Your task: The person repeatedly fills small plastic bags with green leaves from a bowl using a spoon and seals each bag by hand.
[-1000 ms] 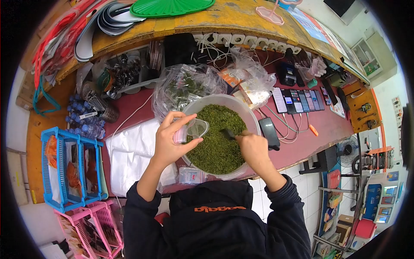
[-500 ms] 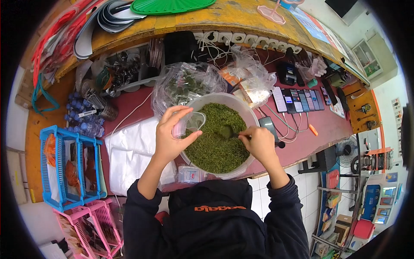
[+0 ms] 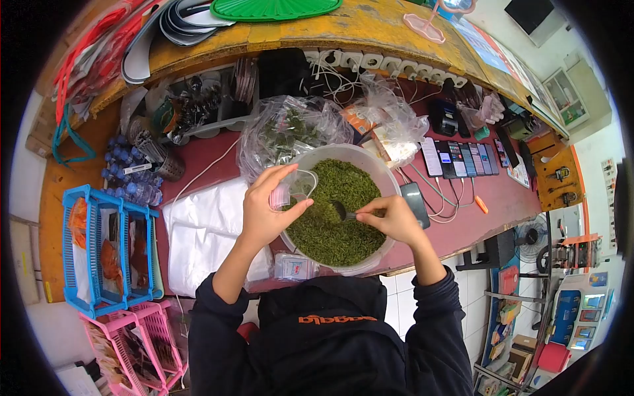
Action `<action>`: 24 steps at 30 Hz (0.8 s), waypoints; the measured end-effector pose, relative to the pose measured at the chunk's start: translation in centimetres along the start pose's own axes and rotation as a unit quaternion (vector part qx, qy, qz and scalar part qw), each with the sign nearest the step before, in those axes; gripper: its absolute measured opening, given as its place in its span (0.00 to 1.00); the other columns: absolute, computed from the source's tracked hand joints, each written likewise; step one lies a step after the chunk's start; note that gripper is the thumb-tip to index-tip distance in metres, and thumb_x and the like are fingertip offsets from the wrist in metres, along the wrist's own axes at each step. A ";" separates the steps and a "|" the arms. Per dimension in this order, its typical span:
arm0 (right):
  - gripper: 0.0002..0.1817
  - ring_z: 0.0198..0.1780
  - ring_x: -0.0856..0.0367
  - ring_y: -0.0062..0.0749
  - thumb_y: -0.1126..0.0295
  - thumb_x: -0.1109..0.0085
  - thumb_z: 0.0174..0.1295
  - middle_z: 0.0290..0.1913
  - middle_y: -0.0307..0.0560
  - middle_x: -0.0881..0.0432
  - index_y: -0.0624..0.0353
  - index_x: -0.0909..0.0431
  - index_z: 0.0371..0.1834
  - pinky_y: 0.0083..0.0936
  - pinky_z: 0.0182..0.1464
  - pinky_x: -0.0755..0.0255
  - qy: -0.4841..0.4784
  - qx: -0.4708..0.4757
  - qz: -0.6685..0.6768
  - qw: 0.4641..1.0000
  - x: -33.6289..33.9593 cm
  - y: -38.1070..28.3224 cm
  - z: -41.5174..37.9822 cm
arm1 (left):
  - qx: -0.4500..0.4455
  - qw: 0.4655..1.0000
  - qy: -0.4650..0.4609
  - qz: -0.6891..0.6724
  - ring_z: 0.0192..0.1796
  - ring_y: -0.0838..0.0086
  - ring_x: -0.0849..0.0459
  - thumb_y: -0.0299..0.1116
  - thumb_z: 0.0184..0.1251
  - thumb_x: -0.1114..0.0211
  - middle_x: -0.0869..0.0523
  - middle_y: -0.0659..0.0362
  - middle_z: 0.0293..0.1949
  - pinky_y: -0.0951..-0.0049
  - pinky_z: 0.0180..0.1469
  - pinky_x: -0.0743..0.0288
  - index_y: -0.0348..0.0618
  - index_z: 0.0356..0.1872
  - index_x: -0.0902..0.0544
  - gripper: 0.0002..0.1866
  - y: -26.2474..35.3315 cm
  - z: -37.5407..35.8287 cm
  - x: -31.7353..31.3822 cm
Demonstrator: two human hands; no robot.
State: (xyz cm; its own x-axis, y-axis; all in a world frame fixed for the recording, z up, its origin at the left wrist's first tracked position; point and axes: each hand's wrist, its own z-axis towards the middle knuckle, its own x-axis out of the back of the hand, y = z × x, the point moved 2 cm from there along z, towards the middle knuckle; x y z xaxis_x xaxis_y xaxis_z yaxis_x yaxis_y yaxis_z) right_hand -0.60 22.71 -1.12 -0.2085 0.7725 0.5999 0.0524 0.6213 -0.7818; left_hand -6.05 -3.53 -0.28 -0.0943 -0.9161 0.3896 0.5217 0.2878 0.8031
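Observation:
A large whitish tub (image 3: pixel 389 191) holds shredded green leaves (image 3: pixel 343 244). My left hand (image 3: pixel 267 204) is curled around a small clear plastic cup (image 3: pixel 302 187), held tilted over the tub's left part. Pinched in the fingers of my right hand (image 3: pixel 391 219) is a dark spoon (image 3: pixel 341 211), its bowl down at the leaves near the tub's middle. Behind the tub lies a clear plastic bag (image 3: pixel 284 132) with green leaves inside. A small clear packet (image 3: pixel 294 266) is at the tub's front left.
White plastic sheets (image 3: pixel 208 237) lie left of the tub. Blue baskets (image 3: pixel 105 251) stand at the far left, near bottles (image 3: pixel 135 185). Several phones (image 3: pixel 462 158) with cables and a black device (image 3: pixel 415 204) are on the right. A yellow shelf (image 3: pixel 297 36) runs across the back.
My right hand and the spoon have shifted slightly left and down. The spoon's bowl, earlier filled with green, now looks mostly dark. My left hand still holds the cup.

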 end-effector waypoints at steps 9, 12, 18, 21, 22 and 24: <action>0.06 0.24 0.21 0.34 0.73 0.29 0.51 0.27 0.44 0.19 0.58 0.13 0.33 0.25 0.29 0.29 0.255 0.144 -0.105 0.950 2.7 -5.2 -2.7 | 0.056 0.992 -0.101 0.040 0.51 0.64 0.16 0.36 0.45 0.22 0.15 0.54 0.49 0.69 0.54 0.24 0.41 0.53 0.18 0.29 1.5 0.5 -3.3; 0.07 0.25 0.22 0.31 0.72 0.29 0.50 0.30 0.40 0.19 0.54 0.13 0.33 0.26 0.28 0.30 0.330 0.164 -0.189 0.910 1.7 -6.2 -3.4 | 0.059 0.993 -0.097 0.045 0.51 0.63 0.15 0.37 0.44 0.22 0.15 0.54 0.48 0.68 0.54 0.25 0.41 0.52 0.18 0.29 2.4 0.9 -4.1; 0.08 0.26 0.25 0.25 0.73 0.28 0.48 0.34 0.33 0.20 0.51 0.14 0.33 0.24 0.26 0.33 0.358 0.264 -0.369 0.816 0.9 -6.4 -3.7 | 0.057 0.995 -0.079 0.019 0.50 0.63 0.15 0.36 0.43 0.22 0.15 0.55 0.47 0.67 0.54 0.25 0.40 0.52 0.18 0.29 2.0 0.8 -4.5; 0.07 0.26 0.25 0.26 0.73 0.29 0.48 0.32 0.33 0.21 0.52 0.15 0.32 0.25 0.27 0.33 0.392 0.283 -0.330 0.811 1.7 -6.4 -3.9 | 0.052 0.996 -0.060 0.033 0.50 0.63 0.15 0.35 0.44 0.22 0.15 0.55 0.46 0.67 0.52 0.24 0.40 0.51 0.18 0.29 1.7 0.5 -4.2; 0.07 0.26 0.24 0.27 0.72 0.29 0.48 0.33 0.34 0.20 0.51 0.15 0.32 0.25 0.27 0.32 0.393 0.244 -0.329 0.823 2.1 -6.2 -3.9 | 0.047 0.997 -0.046 0.044 0.49 0.64 0.15 0.35 0.44 0.22 0.15 0.56 0.46 0.67 0.51 0.23 0.40 0.51 0.18 0.29 1.6 0.5 -4.1; 0.08 0.29 0.20 0.33 0.69 0.28 0.49 0.34 0.36 0.19 0.52 0.14 0.33 0.28 0.30 0.28 0.341 0.140 -0.333 0.868 2.9 -5.7 -4.2 | 0.040 0.996 -0.013 0.075 0.49 0.64 0.15 0.35 0.44 0.22 0.15 0.56 0.46 0.68 0.50 0.22 0.41 0.51 0.18 0.29 1.6 0.3 -4.1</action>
State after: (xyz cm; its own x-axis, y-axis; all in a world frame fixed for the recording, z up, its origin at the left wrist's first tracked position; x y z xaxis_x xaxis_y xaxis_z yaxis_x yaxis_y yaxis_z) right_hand 2.60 22.00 5.81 0.5295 0.2128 0.8212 -0.1174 0.9771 -0.1775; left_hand -5.07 0.74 -0.50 -0.0426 -0.8536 0.5192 0.4630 0.4437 0.7673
